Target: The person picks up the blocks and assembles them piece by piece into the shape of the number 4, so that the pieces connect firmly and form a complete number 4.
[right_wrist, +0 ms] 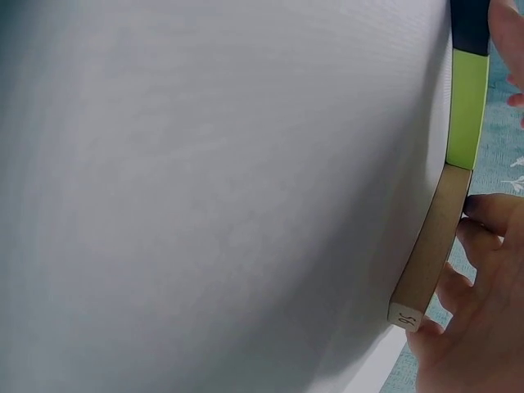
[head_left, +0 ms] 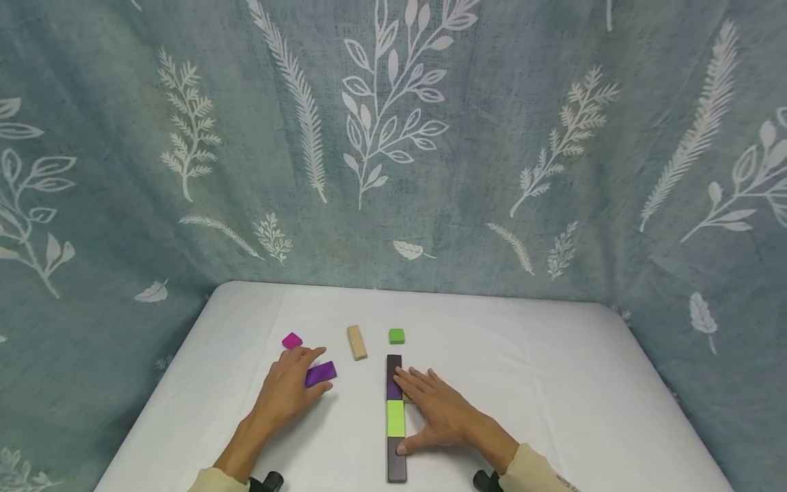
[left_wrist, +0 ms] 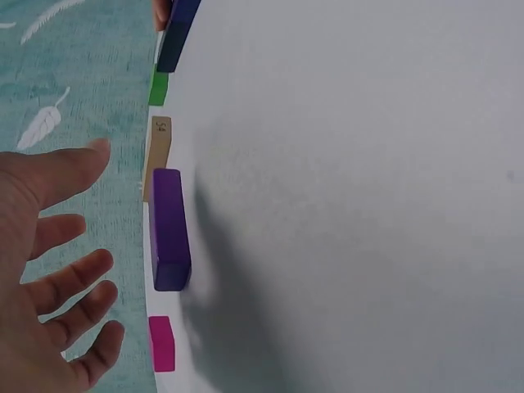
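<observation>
My left hand (head_left: 289,386) hovers around a purple block (head_left: 321,374), fingers spread, with thumb and fingertips to either side of it. In the left wrist view that block (left_wrist: 169,229) lies apart from the spread fingers. My right hand (head_left: 439,410) is spread along a straight row of blocks. Its fingertips touch the dark purple block (head_left: 393,386) at the far end, and its thumb rests on the grey-brown block (head_left: 396,468) at the near end. A lime green block (head_left: 395,418) sits between them. In the right wrist view, fingers touch a wood-coloured block (right_wrist: 434,246) with a marked end.
Beyond the hands lie a magenta block (head_left: 292,340), a tan block (head_left: 356,342) and a green block (head_left: 396,336). They stand on a white-covered table (head_left: 504,342). A leaf-patterned blue-green curtain (head_left: 467,225) hangs behind its far edge.
</observation>
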`<state>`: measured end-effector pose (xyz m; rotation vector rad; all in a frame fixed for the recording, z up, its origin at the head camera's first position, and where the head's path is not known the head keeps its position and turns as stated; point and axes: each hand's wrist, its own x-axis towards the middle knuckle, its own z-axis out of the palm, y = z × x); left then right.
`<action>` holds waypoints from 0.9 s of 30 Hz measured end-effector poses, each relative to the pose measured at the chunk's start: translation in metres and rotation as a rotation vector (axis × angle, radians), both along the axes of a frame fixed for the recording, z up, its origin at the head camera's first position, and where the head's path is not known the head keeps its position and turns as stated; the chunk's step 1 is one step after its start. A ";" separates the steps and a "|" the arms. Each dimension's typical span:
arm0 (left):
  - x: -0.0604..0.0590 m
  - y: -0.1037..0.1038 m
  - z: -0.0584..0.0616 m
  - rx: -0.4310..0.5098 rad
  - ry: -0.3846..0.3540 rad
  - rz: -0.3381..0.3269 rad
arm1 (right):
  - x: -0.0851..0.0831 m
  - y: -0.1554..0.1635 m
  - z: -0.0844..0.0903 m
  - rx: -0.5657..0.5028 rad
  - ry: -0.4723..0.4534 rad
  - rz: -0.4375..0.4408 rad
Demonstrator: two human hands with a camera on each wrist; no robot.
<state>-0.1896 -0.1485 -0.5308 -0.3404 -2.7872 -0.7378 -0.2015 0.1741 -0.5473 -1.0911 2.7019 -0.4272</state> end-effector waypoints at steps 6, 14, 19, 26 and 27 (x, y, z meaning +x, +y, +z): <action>-0.004 -0.003 -0.004 -0.001 -0.065 0.005 | 0.002 0.001 0.001 0.017 -0.005 -0.016; -0.004 -0.005 -0.010 -0.026 -0.129 0.033 | 0.003 -0.001 0.001 0.013 0.000 -0.001; -0.007 -0.006 -0.018 -0.026 -0.137 0.033 | 0.004 -0.001 -0.001 0.019 0.005 -0.001; -0.009 -0.004 -0.022 -0.041 -0.109 0.012 | 0.004 0.001 0.000 0.014 -0.004 -0.007; -0.010 -0.004 -0.022 -0.046 -0.099 0.012 | 0.004 0.001 0.000 0.015 -0.004 -0.008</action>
